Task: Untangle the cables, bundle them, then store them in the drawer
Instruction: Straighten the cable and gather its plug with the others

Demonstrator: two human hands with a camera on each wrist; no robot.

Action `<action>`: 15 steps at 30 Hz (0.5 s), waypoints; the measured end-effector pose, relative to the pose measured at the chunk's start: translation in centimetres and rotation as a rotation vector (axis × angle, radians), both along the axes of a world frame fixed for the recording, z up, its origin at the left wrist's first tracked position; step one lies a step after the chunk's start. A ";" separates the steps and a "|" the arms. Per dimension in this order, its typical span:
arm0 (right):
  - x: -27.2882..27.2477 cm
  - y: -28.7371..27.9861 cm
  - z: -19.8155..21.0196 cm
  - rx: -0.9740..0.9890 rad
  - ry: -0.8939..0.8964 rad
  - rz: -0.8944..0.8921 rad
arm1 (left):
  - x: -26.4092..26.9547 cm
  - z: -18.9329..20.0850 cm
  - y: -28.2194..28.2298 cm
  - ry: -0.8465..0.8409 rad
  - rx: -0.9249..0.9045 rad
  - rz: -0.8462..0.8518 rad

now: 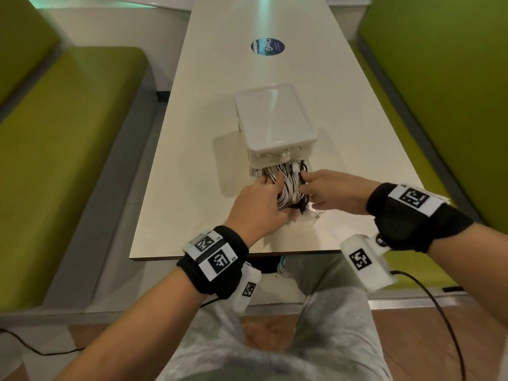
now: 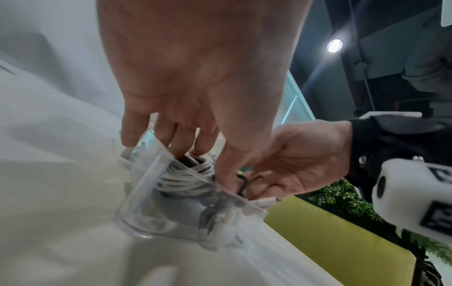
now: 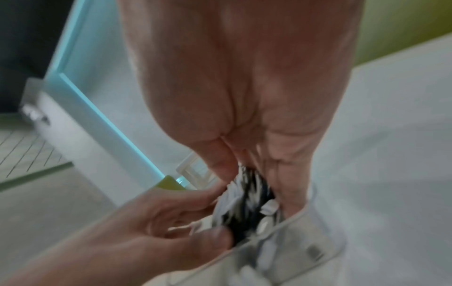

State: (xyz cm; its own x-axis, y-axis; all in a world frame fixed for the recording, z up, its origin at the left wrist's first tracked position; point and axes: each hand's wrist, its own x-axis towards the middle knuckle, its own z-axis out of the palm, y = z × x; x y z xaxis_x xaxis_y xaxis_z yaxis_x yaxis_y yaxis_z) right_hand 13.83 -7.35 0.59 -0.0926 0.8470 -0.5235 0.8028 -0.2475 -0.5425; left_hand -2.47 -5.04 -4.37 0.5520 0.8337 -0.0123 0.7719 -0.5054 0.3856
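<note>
Pale table between green benches. Cable bundle, long axis along the open drawer, gripped between left hand and right hand; both equally near.

A long cream laminate table carries a white plastic drawer box just beyond the hands, a round blue sticker well past it.

White and black cables filled a clear drawer; the bench was cream, the seats lime green.
</note>
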 end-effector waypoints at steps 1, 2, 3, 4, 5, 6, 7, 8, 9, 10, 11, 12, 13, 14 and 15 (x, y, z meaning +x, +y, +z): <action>0.5 -0.2 0.5 -0.018 0.016 0.035 | -0.1 0.0 0.1 0.014 -0.003 0.002; 1.0 -0.3 0.7 0.005 0.028 0.035 | -0.1 0.0 0.2 0.032 0.001 0.002; 1.2 -0.4 0.9 0.021 -0.036 0.098 | -0.1 -0.1 0.1 0.050 0.010 0.000; 1.1 -0.6 1.0 0.042 -0.096 0.142 | -0.1 -0.1 0.1 0.068 0.022 -0.004; 1.1 -0.8 0.9 0.083 -0.181 0.208 | -0.2 -0.2 0.2 0.084 0.041 -0.008; 1.2 -1.1 0.6 0.132 -0.239 0.246 | -0.2 -0.3 0.2 0.099 0.058 -0.011; 1.3 -1.5 0.3 0.173 -0.264 0.267 | -0.3 -0.4 0.3 0.114 0.072 -0.015; 1.5 -1.8 0.2 0.229 -0.301 0.285 | -0.3 -0.5 0.4 0.131 0.082 -0.019; 1.7 -2.2 0.2 0.301 -0.338 0.307 | -0.3 -0.6 0.4 0.144 0.090 -0.025; 1.9 -2.5 0.2 0.371 -0.366 0.330 | -0.3 -0.6 0.5 0.153 0.094 -0.031; 2.2 -2.8 0.1 0.423 -0.374 0.348 | -0.4 -0.7 0.6 0.159 0.098 -0.037; 2.4 -3.0 0.1 0.449 -0.367 0.364 | -0.4 -0.8 0.6 0.165 0.100 -0.041; 2.5 -3.1 0.0 0.449 -0.362 0.384 | -0.4 -0.8 0.6 0.168 0.101 -0.042; 2.7 -3.0 0.0 0.451 -0.360 0.404 | -0.4 -0.7 0.6 0.171 0.100 -0.043; 2.8 -2.9 -0.3 0.448 -0.356 0.420 | -0.4 -0.7 0.6 0.177 0.104 -0.047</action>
